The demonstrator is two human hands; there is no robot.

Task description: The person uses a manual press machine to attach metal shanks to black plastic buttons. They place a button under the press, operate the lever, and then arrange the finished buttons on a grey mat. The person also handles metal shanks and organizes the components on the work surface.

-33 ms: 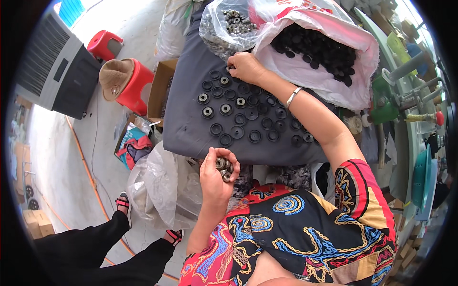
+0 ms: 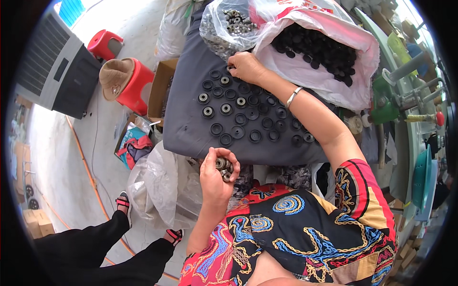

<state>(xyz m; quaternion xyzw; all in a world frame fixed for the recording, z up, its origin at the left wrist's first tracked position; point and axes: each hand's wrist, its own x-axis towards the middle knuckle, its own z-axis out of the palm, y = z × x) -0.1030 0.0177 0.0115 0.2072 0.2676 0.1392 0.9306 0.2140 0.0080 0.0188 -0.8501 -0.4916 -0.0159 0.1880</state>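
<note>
Hardly anything has been altered since the instant before. Nearest, the left grip point(image 2: 215, 183) is curled into a cup, and a small heap of metal bearings point(image 2: 222, 164) is held in it, just off the near edge of the dark grey worktop point(image 2: 186, 126). The heap looks the same, so none is judged to have been added or taken. How many are held cannot be counted — the lower ones are hidden by the palm and fingers.

Beyond that grip, black rings point(image 2: 255, 136) are spread over the worktop. In at least five of them, on the near side of the right grip point(image 2: 245, 68), a metal piece point(image 2: 208, 112) is seated; those left bare are clearly more numerous. Some of the rings are covered by the right forearm point(image 2: 315, 112), and what lies beneath it cannot be made out.

At the far side of the rings the right grip is set down with its fingertips close together — whether anything is pinched there cannot be told. Just past it, more metal parts are blurred by the plastic of a clear bag point(image 2: 214, 33), and to its right black discs point(image 2: 312, 47) are heaped in a white sack point(image 2: 338, 95); both containers are cut off at the top.
</note>
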